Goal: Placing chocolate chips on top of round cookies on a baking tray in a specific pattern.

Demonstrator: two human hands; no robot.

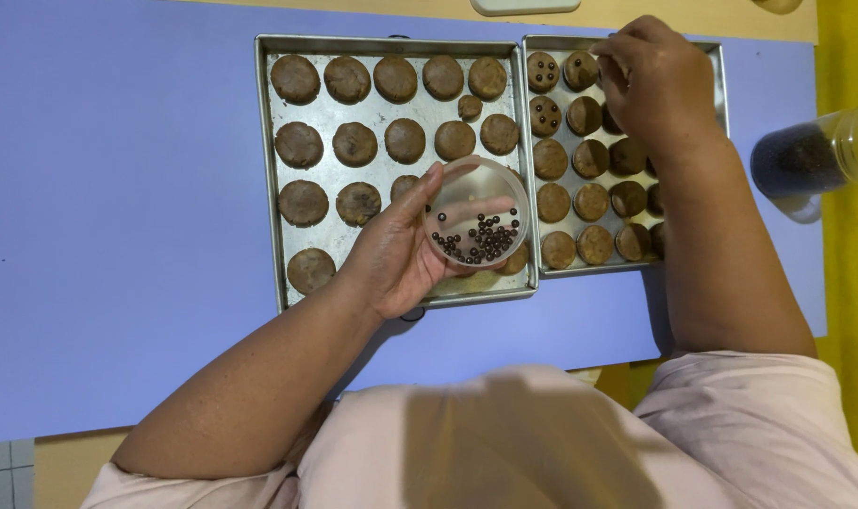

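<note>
1. Right now our left hand cradles a small clear plastic cup of dark chocolate beads, fingers curled round its wall and thumb along the near side, so the grip is closed on the cup. It hangs over the seam between the two metal baking trays. The cup is tilted toward us, and we judge that a little more tilt would send beads rolling across the left tray, where they would scatter among the plain brown dough rounds.

2. Our right hand is bunched at the far corner of the right tray, fingertips drawn together over a dough round. We cannot tell whether a bead is pinched between them; the knuckles hide it. If we press too hard, the soft round could dent or crack, or the bead could sink crooked.

3. Only a few rounds, such as the dotted round and the one below it, carry beads. Our right forearm lies across the right tray's near rows, so a dropped wrist could flatten the rounds under it.

4. A clear jar with dark contents lies on its side just off the right tray, at the edge of the blue table. We judge an elbow swing could knock it and set it rolling.

5. The trays sit touching edge to edge; a nudge on one may shift the other.
</note>
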